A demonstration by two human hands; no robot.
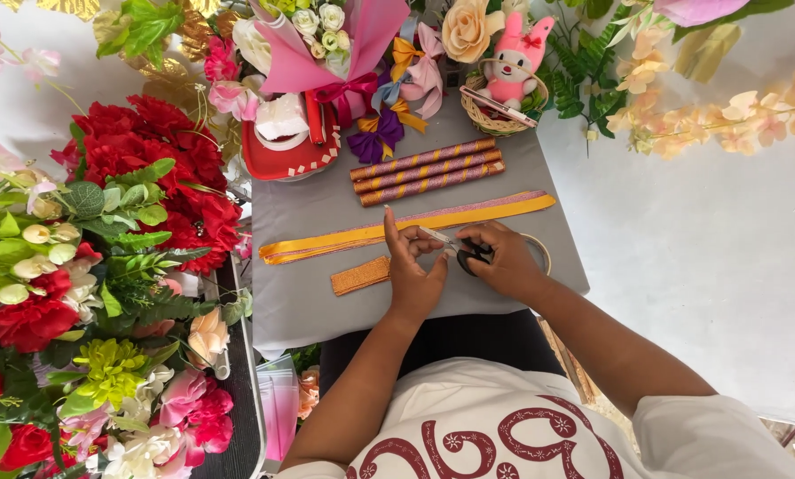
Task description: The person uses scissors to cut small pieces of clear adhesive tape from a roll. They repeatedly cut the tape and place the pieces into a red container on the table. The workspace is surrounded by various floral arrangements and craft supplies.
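Hands [415, 279] pinching slim scissors [455, 246], glossy ribbon [362, 237]

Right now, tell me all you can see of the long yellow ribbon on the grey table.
The long yellow ribbon lies flat and slanted across the grey table, its lower end at left, its higher end at right. It looks satiny, yellow-orange, with a pink glittery strip along its upper edge. The left hand overlaps its middle; whether it touches is unclear. Three wrapped sticks lie apart above.

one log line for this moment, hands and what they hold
left hand: pinching pale strip end | right hand: on black scissors | yellow ribbon: flat on grey table | wrapped sticks: behind, untouched
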